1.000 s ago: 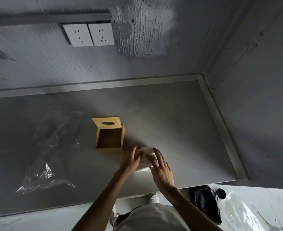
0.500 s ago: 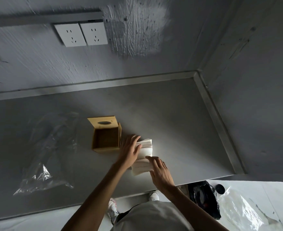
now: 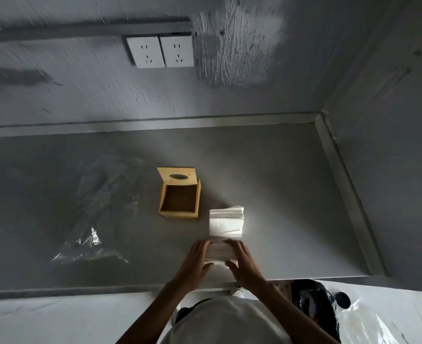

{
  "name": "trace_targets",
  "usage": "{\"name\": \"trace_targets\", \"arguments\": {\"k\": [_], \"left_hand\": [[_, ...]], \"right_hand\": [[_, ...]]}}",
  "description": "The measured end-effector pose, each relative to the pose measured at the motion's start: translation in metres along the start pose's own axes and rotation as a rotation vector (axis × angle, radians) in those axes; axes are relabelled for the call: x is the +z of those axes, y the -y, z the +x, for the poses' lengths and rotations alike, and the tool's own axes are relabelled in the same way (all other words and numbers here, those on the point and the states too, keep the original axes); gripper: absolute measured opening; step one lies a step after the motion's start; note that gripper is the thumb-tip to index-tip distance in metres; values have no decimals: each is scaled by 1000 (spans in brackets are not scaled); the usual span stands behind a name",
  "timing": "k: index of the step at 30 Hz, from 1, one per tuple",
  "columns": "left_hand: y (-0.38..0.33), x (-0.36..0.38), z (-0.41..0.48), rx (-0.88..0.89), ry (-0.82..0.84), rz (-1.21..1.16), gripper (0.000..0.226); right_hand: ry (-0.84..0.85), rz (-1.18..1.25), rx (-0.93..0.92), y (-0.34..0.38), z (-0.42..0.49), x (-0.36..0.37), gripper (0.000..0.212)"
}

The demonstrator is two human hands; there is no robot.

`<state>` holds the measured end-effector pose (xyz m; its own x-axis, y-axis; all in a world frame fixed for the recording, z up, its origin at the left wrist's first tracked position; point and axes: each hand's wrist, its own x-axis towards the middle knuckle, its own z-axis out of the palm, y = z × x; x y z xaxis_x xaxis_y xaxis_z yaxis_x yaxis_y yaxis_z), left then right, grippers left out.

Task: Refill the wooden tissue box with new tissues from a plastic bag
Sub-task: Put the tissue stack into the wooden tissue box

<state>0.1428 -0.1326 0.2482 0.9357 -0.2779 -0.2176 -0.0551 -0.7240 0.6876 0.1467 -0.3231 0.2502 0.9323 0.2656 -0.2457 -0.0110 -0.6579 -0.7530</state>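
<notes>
Wooden tissue box [image 3: 179, 199] open at frame centre, tissue pile [image 3: 226, 223] just lower right of it; fingers of left hand [image 3: 196, 260] and right hand [image 3: 246, 261] clasp a second pile [image 3: 220, 252] at lower centre: keep edges squared, lower flat into box.

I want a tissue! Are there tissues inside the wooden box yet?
No, the wooden box is open and bare inside; the tissue stack sits beside it.
</notes>
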Motion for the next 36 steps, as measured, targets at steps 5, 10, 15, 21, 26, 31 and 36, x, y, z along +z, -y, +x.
{"name": "trace_targets", "arguments": {"k": [5,10,15,21,26,31,36], "left_hand": [[-3,3,-1,-21,-17,-71,43],[-5,-17,-9,32,47,48,46],[-11,-85,-26,-166,158,-328,58],[22,-163,-30,-281,197,-706,43],[47,-192,20,-304,26,-805,34],[65,-184,73,-364,-16,-587,52],[73,-166,89,-362,5,-444,58]], "right_hand": [[75,-133,-33,3,0,2,50],[130,-343,-203,22,3,-9,73],[515,-376,-107,82,41,-24,63],[698,-203,36,154,101,-40,67],[442,-560,-20,191,155,-49,67],[373,-681,95,201,183,-56,73],[394,-370,210,199,166,-69,57]]}}
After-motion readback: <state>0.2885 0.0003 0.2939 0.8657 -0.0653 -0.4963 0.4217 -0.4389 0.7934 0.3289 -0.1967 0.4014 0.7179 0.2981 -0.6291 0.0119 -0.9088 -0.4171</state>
